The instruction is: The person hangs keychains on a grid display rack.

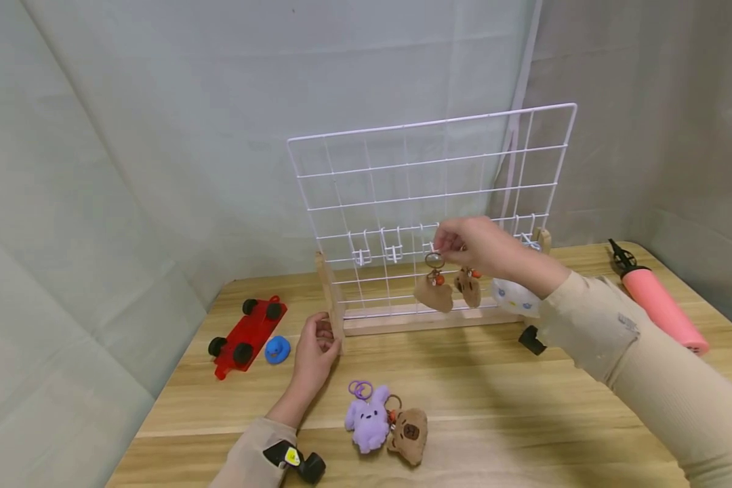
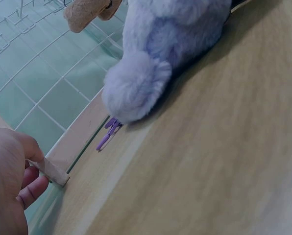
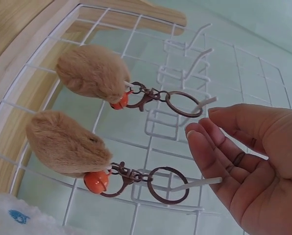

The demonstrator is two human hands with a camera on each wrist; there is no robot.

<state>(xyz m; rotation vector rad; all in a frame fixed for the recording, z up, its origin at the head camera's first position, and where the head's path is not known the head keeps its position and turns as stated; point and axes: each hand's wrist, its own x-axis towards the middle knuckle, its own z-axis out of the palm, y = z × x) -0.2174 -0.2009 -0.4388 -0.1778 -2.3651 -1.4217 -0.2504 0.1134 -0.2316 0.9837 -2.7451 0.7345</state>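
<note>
A white wire grid rack (image 1: 402,163) stands in a wooden base. My left hand (image 1: 312,358) grips the wooden foot (image 2: 55,172) at the rack's left end, fingers and thumb either side of it. My right hand (image 3: 254,156) is beside the hooks, its thumb and fingertips parted just off the tip of one hook. From that hook a brown plush keychain (image 3: 92,73) hangs by its metal ring (image 3: 183,104). Another brown plush keychain (image 3: 67,143) with an orange bell hangs on the neighbouring hook. A white plush (image 1: 515,297) is farther right, partly behind my sleeve.
On the table lie a purple bunny keychain (image 1: 369,421) and a brown bear-like keychain (image 1: 410,437), side by side. Left of the rack are a red toy car (image 1: 250,335) with black wheels and a small blue duck (image 1: 277,350). A pink cylinder (image 1: 665,308) lies on the right.
</note>
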